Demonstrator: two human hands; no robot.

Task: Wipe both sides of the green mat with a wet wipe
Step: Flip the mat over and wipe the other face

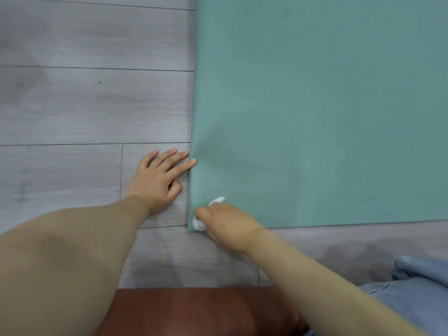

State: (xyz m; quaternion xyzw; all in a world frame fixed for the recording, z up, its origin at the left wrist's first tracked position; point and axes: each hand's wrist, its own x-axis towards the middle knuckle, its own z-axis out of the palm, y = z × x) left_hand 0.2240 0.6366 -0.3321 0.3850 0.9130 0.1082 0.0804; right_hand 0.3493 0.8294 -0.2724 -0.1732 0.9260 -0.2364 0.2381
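1. reddish-brown leather cushion (pixel 194 311) sits at the bottom edge; blue denim leg (pixel 400 294) lower right
2. right hand (pixel 228 226) has its fingers curled round a crumpled white wet wipe (pixel 200 223), pressing it on the near-left corner of the flat green rubbery mat (pixel 315 105); mat fills the upper right
3. left hand (pixel 157 180) lies flat on the grey wood-plank floor (pixel 72 105), fingers straight and slightly spread, fingertips touching the mat's left edge

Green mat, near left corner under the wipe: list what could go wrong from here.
1. The right hand wipes with the wet wipe at the very corner of the green mat; a stroke might curl or fold it.
2. The left hand rests mostly on the floor, only fingertips at the mat's edge, so the mat may slide.
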